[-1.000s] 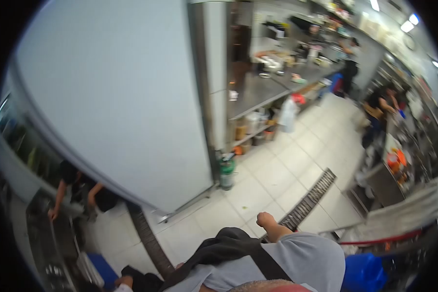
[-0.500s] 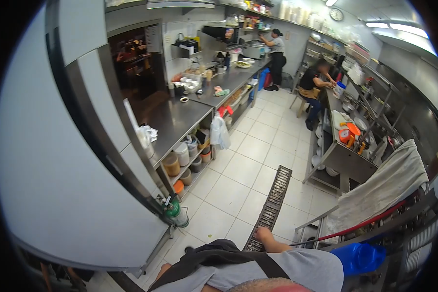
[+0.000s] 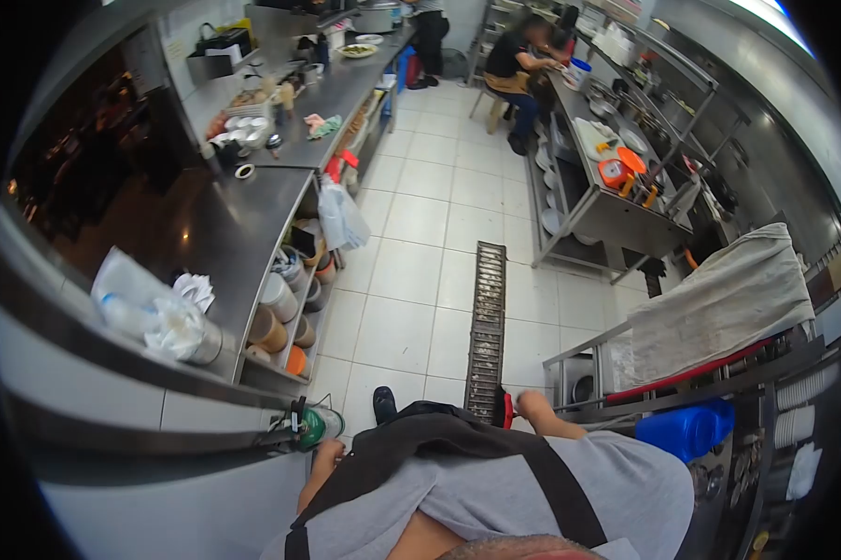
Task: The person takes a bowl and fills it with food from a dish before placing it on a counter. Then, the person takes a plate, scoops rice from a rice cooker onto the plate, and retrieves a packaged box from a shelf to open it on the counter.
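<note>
My right hand hangs low beside the floor drain grate, its fingers curled in. What it holds, if anything, is hidden. Just left of it shows a small red and black thing whose kind I cannot make out; whether they touch is unclear. Low on the other side, my left hand is partly visible below a green canister with a wire handle. Its fingers are too small and dim to read. A dark apron covers my front, and one dark shoe shows on the tiles.
A steel counter with shelved tubs runs along the left. At right stand a steel table, a cloth-draped rack and a blue jug. One person sits at the table; another stands farther back.
My view has tilted down and turned right as I moved forward. The tall pale panel at left now fills less of the view. My left hand and the red thing have come into sight.
</note>
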`<state>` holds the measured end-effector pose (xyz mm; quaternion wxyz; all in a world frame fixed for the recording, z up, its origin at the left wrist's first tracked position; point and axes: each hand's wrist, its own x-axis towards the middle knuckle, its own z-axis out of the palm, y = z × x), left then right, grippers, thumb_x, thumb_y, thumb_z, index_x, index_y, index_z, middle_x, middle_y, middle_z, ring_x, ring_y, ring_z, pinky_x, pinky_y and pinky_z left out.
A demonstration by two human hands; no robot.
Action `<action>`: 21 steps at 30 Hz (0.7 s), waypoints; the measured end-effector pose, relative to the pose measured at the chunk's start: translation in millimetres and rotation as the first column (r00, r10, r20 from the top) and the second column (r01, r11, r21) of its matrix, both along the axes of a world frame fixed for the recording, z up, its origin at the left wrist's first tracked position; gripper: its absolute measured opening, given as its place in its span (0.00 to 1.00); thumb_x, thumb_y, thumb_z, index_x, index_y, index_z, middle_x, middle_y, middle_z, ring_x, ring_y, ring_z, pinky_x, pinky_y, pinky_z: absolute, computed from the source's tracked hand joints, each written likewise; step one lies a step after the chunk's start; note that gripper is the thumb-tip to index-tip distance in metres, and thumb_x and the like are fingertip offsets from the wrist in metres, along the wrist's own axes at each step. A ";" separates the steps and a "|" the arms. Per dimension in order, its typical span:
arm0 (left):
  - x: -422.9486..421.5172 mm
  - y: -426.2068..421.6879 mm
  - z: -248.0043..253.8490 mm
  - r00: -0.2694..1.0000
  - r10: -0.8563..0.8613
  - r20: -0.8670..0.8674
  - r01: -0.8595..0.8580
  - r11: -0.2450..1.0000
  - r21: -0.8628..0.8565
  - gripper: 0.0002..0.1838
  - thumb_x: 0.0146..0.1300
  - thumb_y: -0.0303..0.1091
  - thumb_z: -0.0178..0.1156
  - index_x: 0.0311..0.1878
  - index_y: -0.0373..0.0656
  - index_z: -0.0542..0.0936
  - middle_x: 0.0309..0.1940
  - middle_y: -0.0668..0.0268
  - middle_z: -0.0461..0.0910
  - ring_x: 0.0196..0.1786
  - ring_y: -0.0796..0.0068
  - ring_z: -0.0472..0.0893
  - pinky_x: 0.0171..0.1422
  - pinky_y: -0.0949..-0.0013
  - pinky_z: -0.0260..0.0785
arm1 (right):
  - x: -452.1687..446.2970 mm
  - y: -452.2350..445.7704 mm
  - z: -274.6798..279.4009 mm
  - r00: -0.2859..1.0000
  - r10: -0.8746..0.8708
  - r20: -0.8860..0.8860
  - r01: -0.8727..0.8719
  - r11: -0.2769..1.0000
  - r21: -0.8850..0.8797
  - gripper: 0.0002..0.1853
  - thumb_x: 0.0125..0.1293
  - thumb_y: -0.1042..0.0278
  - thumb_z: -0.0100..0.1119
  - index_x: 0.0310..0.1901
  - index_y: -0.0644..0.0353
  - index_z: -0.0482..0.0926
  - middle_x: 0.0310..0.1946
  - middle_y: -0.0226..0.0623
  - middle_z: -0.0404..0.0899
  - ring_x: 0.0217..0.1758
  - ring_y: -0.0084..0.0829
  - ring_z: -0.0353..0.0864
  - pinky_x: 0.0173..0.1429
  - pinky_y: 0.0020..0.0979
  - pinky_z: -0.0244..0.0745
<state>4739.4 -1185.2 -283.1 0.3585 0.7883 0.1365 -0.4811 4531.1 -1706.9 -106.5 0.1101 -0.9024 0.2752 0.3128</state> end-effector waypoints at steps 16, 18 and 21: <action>279.4 -217.0 30.9 0.562 -0.827 0.020 0.813 0.556 0.173 0.10 0.58 0.29 0.54 0.42 0.37 0.78 0.31 0.58 0.79 0.32 0.64 0.82 0.27 0.61 0.77 | 35.1 -47.6 -55.9 0.800 -0.563 0.206 0.529 0.825 0.200 0.14 0.54 0.59 0.59 0.30 0.64 0.80 0.32 0.51 0.80 0.38 0.51 0.80 0.43 0.46 0.74; 285.7 -285.5 77.6 0.663 -0.749 0.000 0.729 0.646 0.228 0.10 0.58 0.29 0.55 0.42 0.38 0.78 0.32 0.57 0.79 0.32 0.63 0.82 0.28 0.60 0.77 | -16.0 -77.7 -88.4 0.749 -0.656 0.094 0.648 0.755 0.098 0.14 0.49 0.59 0.59 0.29 0.64 0.81 0.31 0.54 0.79 0.39 0.51 0.80 0.46 0.47 0.74; 318.2 -338.8 0.7 0.792 -0.609 -0.049 0.605 0.770 0.201 0.11 0.57 0.29 0.55 0.42 0.41 0.79 0.33 0.56 0.80 0.33 0.61 0.82 0.30 0.56 0.76 | -42.0 -160.8 -116.5 0.741 -0.657 0.141 0.670 0.739 -0.073 0.14 0.49 0.59 0.60 0.29 0.62 0.83 0.38 0.52 0.80 0.45 0.49 0.78 0.51 0.46 0.72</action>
